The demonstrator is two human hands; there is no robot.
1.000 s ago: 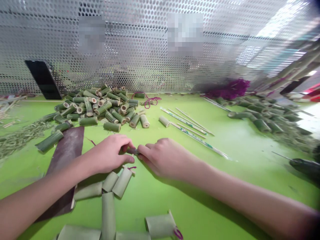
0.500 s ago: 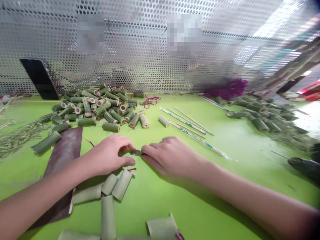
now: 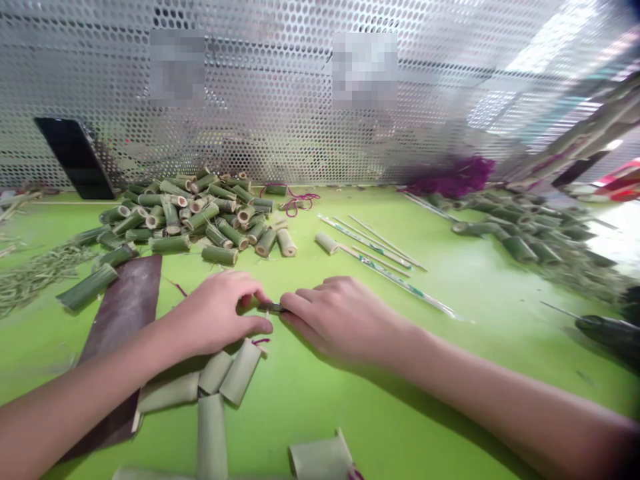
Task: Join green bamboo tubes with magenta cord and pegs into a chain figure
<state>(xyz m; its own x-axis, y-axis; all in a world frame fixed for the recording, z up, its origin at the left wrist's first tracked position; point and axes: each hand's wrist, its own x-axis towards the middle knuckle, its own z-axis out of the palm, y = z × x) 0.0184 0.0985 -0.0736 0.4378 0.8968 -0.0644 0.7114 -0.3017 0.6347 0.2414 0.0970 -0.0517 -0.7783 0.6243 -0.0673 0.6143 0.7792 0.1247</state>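
Observation:
My left hand (image 3: 220,313) is closed, its thumb and index fingertip around a short thin bamboo stick (image 3: 267,316). My right hand (image 3: 335,313) is closed on a small dark metal blade (image 3: 271,307), whose handle is hidden in the fist. The blade lies across the upper part of the stick, close to the left index fingertip. Just below the hands, joined pale bamboo tubes lie on the table: a slanted tube (image 3: 240,373) with a stick end and purple thread at its top, and a long upright tube (image 3: 212,433). Another short tube (image 3: 320,458) with purple thread lies nearby.
Cut bamboo pieces (image 3: 200,217) are heaped at the back left, beside a propped phone (image 3: 75,160). A dark brown strip (image 3: 125,307) lies under my left forearm. Thin sticks and wrapped straws (image 3: 400,287) lie right of centre. A pointed tool (image 3: 605,333) sits at the right.
The view has shifted slightly, moving the table things a little left. The blade has tilted flatter against the stick; both hands keep their grip.

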